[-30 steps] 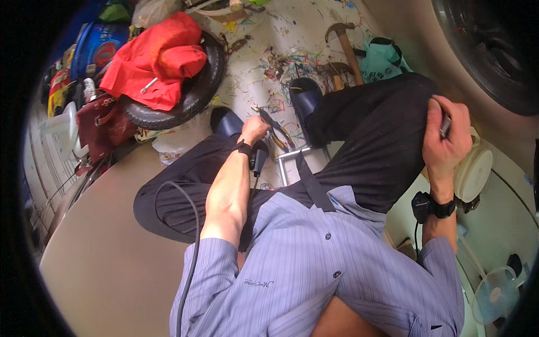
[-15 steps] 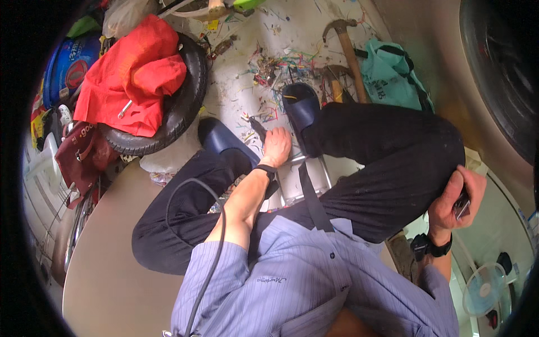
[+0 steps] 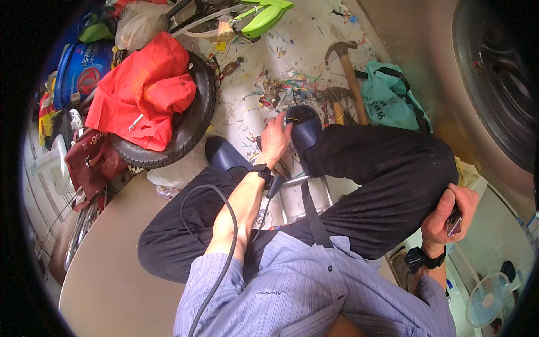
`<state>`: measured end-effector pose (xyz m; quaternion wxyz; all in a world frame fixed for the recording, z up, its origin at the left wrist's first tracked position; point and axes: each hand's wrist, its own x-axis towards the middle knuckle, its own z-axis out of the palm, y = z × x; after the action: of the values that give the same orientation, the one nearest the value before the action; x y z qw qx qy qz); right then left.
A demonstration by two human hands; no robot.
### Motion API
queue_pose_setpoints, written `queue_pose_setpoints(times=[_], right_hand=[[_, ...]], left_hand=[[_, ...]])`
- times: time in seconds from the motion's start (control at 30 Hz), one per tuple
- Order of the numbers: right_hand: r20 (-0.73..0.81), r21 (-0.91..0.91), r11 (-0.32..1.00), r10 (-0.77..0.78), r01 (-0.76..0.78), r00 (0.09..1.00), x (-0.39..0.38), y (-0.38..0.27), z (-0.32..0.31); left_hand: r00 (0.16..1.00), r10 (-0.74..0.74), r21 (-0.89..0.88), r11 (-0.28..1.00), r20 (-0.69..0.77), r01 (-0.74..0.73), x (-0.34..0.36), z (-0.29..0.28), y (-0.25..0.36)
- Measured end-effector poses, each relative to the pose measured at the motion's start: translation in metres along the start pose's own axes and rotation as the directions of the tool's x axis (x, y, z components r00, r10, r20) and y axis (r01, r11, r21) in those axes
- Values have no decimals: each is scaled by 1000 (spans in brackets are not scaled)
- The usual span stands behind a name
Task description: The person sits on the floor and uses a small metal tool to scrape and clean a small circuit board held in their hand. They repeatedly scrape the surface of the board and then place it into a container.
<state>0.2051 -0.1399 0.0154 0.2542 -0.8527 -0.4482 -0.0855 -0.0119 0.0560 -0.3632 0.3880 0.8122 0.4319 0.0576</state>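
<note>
Between my knees, my left hand [image 3: 274,141] reaches down with its fingers stretched out and the thumb apart, close to the right sandal [image 3: 304,122]. Partly hidden beneath that hand and wrist is a dark tool; a dark tapered handle end [image 3: 275,185] with a thin cord shows beside the wrist. My right hand [image 3: 449,216] rests by my right knee, its fingers closed round a small dark object [image 3: 453,221] with a shiny metal part. Most of that object is covered by the hand, so its kind is unclear.
A claw hammer [image 3: 349,70] and a teal bag [image 3: 391,96] lie at the far right. Coloured wire scraps [image 3: 295,84] litter the floor. A red cloth [image 3: 143,92] covers a tyre [image 3: 205,95] on the left. A grey cable [image 3: 231,224] loops over my left arm.
My left hand has moved forward beside the right sandal, its fingers straighter. A corded handle end now shows near the wrist. The right hand keeps its hold; the view has shifted slightly.
</note>
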Motion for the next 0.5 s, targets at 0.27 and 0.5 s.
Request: queue_pose_setpoints(times=[0.27, 0.5], right_hand=[[-6, 31, 999, -34, 35, 999, 3, -4, 2], [-31, 66, 997, -23, 25, 999, 1, -1, 2]], left_hand=[[997, -40, -152, 987, 67, 50, 24, 13, -5], [790, -510, -485, 625, 339, 612, 26, -8, -22]])
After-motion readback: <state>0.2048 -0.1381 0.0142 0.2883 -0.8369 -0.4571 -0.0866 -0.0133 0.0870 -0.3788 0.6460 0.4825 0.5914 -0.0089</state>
